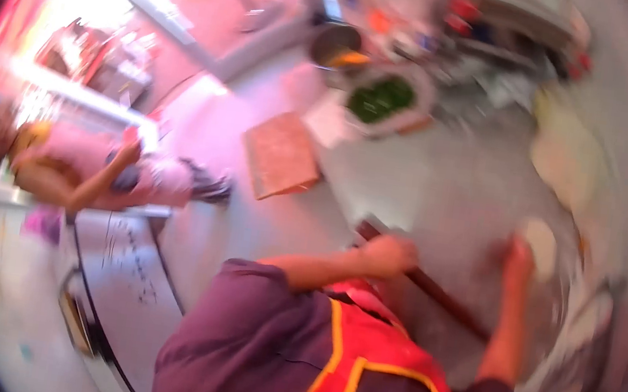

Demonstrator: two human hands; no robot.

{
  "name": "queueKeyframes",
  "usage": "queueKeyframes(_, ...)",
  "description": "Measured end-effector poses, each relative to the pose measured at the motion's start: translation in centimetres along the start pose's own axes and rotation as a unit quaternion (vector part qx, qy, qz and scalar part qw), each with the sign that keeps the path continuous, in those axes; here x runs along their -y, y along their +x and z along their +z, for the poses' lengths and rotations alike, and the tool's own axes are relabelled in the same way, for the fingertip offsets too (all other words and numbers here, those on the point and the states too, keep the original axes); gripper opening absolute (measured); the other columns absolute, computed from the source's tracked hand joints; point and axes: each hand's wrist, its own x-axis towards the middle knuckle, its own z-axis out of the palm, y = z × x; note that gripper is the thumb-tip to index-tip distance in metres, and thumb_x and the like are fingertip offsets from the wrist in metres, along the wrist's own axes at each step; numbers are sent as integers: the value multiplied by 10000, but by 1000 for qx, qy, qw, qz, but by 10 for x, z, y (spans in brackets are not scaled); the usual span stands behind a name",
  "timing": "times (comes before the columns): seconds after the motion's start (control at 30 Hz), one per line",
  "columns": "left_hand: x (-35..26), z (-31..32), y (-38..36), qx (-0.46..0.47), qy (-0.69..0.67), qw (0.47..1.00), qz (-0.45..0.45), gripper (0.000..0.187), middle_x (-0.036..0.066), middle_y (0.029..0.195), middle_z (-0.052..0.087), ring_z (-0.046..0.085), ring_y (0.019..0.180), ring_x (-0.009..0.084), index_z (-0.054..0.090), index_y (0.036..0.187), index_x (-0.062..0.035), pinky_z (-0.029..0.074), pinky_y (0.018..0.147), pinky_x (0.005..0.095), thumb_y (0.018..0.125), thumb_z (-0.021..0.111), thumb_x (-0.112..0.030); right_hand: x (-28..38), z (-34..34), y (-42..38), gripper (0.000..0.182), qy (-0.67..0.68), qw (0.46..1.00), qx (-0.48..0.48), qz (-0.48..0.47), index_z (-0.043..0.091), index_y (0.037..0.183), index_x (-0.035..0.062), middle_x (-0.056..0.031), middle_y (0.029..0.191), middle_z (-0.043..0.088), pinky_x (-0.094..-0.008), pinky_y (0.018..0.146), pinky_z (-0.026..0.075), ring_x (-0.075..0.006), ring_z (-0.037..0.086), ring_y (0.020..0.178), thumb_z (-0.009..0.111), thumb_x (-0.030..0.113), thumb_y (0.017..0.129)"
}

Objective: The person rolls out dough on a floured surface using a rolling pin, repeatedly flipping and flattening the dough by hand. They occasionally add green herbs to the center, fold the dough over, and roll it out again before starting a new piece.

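My left hand (390, 256) is closed around the upper part of a dark wooden rolling pin (441, 292), which slants down to the right across the grey worktop (460, 184). At the right, my right hand (517, 263) is smeared by motion and meets the near edge of a pale, round, flat piece of dough (541, 248). Its fingers look closed on that edge, though they are partly blurred.
A tray of chopped greens (381, 100) stands at the back, near a dark pot (335, 45). A brown box-like block (281, 157) lies left of them. A pale yellowish sheet (568, 155) borders the worktop. Another person (93, 165) stands at the left beside a white-topped unit (127, 266).
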Motion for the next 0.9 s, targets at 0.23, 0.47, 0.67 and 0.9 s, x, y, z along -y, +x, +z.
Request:
queueKeyframes(0.23,2,-32,-6,-16,-36,999,-1,256,73,992,606,594,988,266,612,964,-91,535,770,384,744,668,-209,89,12,-15,565,6,993,-40,-108,474,1386,71,-207,1370,503,-516,1058,363,-393,464,1258,640,293,895)
queueKeyframes(0.47,14,-51,11,21,18,999,-20,239,69,934,604,594,965,264,611,964,-95,521,725,385,731,639,-137,87,21,-82,633,-22,995,87,39,334,1503,92,-188,1543,324,-603,1123,228,-377,335,1395,542,346,963)
queueKeyframes(0.67,32,-25,30,-141,31,988,-55,435,107,1206,599,532,1188,299,593,1206,-63,366,1054,457,798,644,-205,74,-30,-192,527,-54,988,12,144,397,1464,69,-178,1497,393,-578,1140,216,-348,347,1399,509,220,972)
queueKeyframes(0.9,61,-37,165,-122,157,977,-82,655,107,1528,384,285,1445,300,444,1432,-68,194,1167,555,908,581,-437,-1,-16,-82,495,-186,956,-53,222,367,1489,112,-105,1536,381,-613,1134,206,-319,334,1423,391,286,1026)
